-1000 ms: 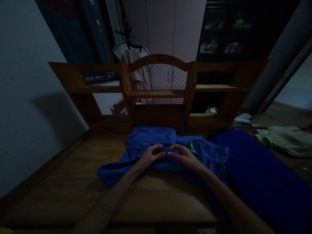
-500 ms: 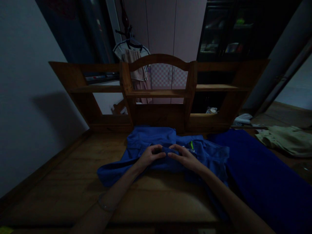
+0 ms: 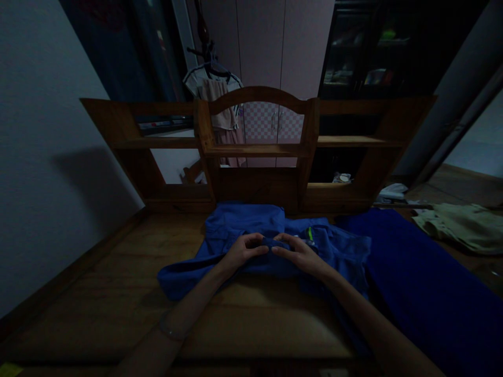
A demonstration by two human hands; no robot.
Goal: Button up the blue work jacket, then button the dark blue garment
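Note:
A blue long-sleeved garment (image 3: 251,217), which looks like a work jacket, lies spread on the wooden surface (image 3: 251,314). One sleeve (image 3: 176,276) stretches out to the left. My left hand (image 3: 245,250) pinches a dark blue folded edge of the garment between thumb and fingers. Close beside it, my right hand (image 3: 296,252) pinches the same edge, the two thumbs almost meeting. A yellow-green strip (image 3: 310,233) shows on the cloth just beyond my right hand. The part under my palms is hidden.
Behind the garment stands a wooden shelf unit (image 3: 255,151) with an arched top. A dark blue cloth or mat (image 3: 424,283) covers the right side. Further right lies a pale heap of cloth (image 3: 463,225). A white wall (image 3: 51,157) rises at the left.
Almost nothing differs. Both hands stay on the garment's edge, and the view has shifted very slightly.

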